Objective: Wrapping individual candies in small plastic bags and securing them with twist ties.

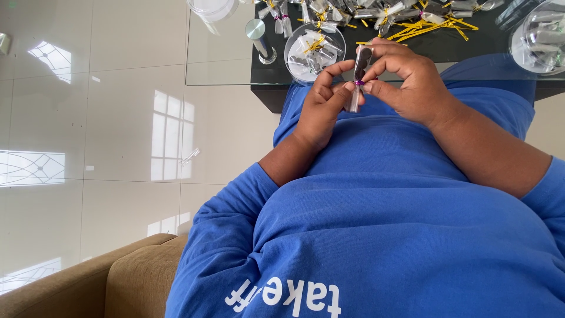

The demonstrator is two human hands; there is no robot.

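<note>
Both hands meet in front of the person's blue shirt and hold one small clear plastic packet [360,68] with something dark inside. The left hand [322,106] pinches the packet from one side, with the thumb and the first finger closed on its narrow middle. The right hand [406,79] pinches it from the other side, and its fingertips [369,85] press on the same place. Between the fingertips of the two hands there is a thin purple twist tie [359,83], which goes around the neck of the packet. The dark part of the packet stands out beyond the fingers toward the table, and the clear end points toward the body.

Just beyond the fingers stands a round clear plastic container [313,52] with similar wrapped packets in it. Farther beyond the right hand, many yellow twist ties [432,26] lie on the dark glass table [406,50], among more clear packets. A second round clear container [540,36] is at the far side of the right hand.
</note>
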